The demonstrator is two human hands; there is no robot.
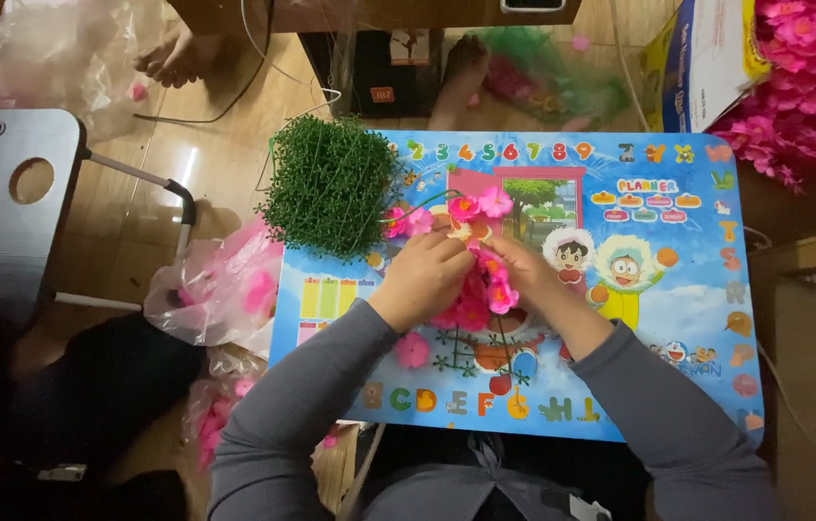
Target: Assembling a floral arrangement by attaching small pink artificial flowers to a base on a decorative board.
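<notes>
Over a blue cartoon-printed lap table (678, 318), my left hand (424, 275) and my right hand (527, 273) close together around a green plastic stem fitted with pink artificial flowers (477, 289). More pink blossoms (478, 205) stick out just above my fingers. Next to my left hand stands a dense bundle of green plastic stems (329, 185). A single loose pink flower (412, 350) lies on the table below my left wrist. A bare green frame piece (456, 352) lies under the flower stem.
A plastic bag of pink flowers (224, 289) sits left of the table on the wooden floor. A heap of pink flower garlands (813, 87) fills the top right beside a cardboard box (707, 58). A grey folding table (2, 203) stands far left. Another person's bare feet (176, 58) rest beyond.
</notes>
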